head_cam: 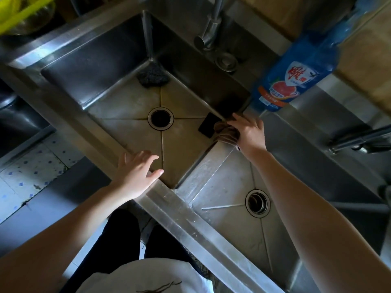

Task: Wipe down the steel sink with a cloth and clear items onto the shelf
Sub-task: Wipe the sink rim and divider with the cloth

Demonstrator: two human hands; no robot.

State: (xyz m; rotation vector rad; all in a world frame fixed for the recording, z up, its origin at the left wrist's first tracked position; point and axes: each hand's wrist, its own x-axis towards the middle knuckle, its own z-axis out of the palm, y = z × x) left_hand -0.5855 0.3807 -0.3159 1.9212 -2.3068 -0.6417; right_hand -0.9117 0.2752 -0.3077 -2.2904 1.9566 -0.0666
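Two things could've gone wrong from there, by the look of it. The person's right hand (pixel 250 133) had its fingers partly curled down over a bunched brownish cloth (pixel 227 135), pinning it on the divider (pixel 203 159) between the two basins of the sink (pixel 190 218). A black pad (pixel 208 124) lay touching the cloth just past the fingertips, so a sweep forward would probably drag it along or smear whatever was under it. The blue detergent bottle (pixel 292 77) stood just beyond the grip on the back ledge, close to the corner, and a quick swipe that way could've tipped it into a basin. The left hand (pixel 137 172) held nothing, its fingers loose and spread over the front rim, well apart from the cloth, so it wasn't steadying anything. A dark scourer (pixel 152 76) sat in the far corner of the basin, well away from the grip and not cleared yet. Hard to tell: how much cloth was tucked under the palm, what the black pad really was, and where the shelf was, since no obvious one showed. The bottle's top ran off to the upper edge, blurred.
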